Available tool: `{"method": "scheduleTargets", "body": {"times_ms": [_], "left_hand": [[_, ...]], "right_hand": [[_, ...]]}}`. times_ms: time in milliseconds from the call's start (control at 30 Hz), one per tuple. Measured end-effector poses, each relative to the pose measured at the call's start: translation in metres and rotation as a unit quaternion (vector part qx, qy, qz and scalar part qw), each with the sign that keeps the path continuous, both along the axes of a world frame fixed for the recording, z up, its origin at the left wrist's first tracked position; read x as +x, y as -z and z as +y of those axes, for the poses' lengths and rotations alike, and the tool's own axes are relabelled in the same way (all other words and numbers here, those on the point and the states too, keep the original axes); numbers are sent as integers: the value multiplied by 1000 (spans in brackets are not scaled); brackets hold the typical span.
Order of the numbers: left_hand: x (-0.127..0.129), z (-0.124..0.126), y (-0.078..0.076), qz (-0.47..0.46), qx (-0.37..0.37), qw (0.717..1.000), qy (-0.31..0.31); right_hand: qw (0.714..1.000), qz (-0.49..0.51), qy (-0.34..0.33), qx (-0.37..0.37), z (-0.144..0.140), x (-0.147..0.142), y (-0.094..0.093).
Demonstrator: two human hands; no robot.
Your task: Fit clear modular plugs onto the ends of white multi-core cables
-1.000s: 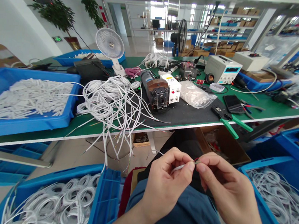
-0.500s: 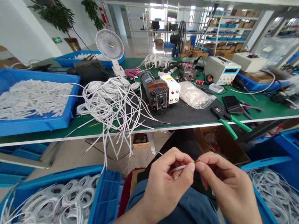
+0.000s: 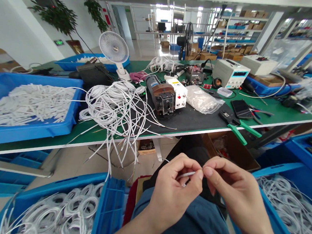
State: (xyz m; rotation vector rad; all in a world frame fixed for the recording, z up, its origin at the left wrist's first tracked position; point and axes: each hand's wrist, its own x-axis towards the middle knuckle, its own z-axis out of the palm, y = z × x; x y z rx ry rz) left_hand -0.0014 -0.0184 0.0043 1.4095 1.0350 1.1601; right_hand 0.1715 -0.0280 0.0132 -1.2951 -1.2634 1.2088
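Over my lap, my left hand (image 3: pixel 175 189) is closed in a pinch on a white cable (image 3: pixel 187 174), whose end points toward the other hand. Fingertip to fingertip with it, my right hand (image 3: pixel 233 189) is pinched at the cable's tip; the thin wires there are hidden between thumb and forefinger. On the bench edge beyond lies a tangled heap of white cables (image 3: pixel 110 102), many with stripped, coloured wire ends hanging over the front. To its right stands a brown and black motor-driven machine (image 3: pixel 163 95) beside a white control box (image 3: pixel 177 93).
Blue bins of coiled white cable (image 3: pixel 63 211) and loose cable (image 3: pixel 290 205) flank my lap. A blue tray (image 3: pixel 29 131) holds short white pieces. Green-handled crimping pliers (image 3: pixel 238 133), a bag of small parts (image 3: pixel 203 101), a power supply (image 3: pixel 230 74) and a white fan (image 3: pixel 114 48) are on the bench.
My fingertips have come slightly closer together, covering the dark wires that showed between them. The view has shifted very slightly.
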Motion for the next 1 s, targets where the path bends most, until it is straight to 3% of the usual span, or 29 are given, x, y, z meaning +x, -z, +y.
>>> {"method": "scheduleTargets", "body": {"times_ms": [267, 367, 567, 800, 1000], "left_hand": [[1, -2, 3, 52, 56, 997, -26], [1, -3, 0, 40, 44, 998, -19], [2, 2, -4, -7, -4, 1000, -16], [0, 5, -4, -28, -24, 999, -10], [-2, 4, -4, -22, -11, 1000, -4]], "right_hand": [[986, -58, 105, 114, -11, -16, 5], [984, -54, 103, 134, -12, -15, 5], [998, -20, 21, 50, -6, -3, 3], [995, -53, 44, 79, -6, -5, 0], [997, -43, 50, 37, -6, -3, 2]]}}
